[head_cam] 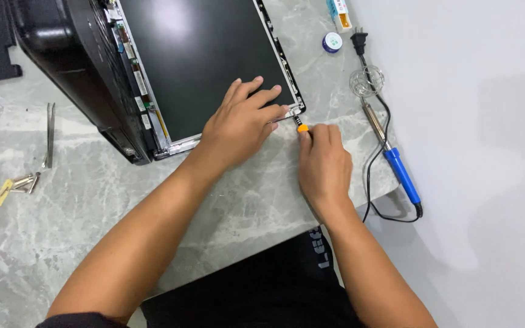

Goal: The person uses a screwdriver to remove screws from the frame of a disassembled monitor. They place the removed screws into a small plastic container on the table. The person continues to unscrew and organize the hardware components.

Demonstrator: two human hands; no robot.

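Note:
A dismantled laptop screen (195,54) lies flat on the grey marble table (92,200), its bare dark panel facing up inside a black lid. My left hand (241,124) rests palm down on the panel's near right corner, fingers spread. Just to its right, my right hand (323,167) is closed around a small screwdriver with an orange collar (302,128). The screwdriver's tip points at the metal bracket at that corner (291,113).
A blue-handled soldering iron (396,164) with a coiled stand and black cord lies near the table's right edge. A small round tin (332,42) sits behind it. Tweezers (50,133) and small metal parts (22,182) lie at left. White floor lies beyond the right edge.

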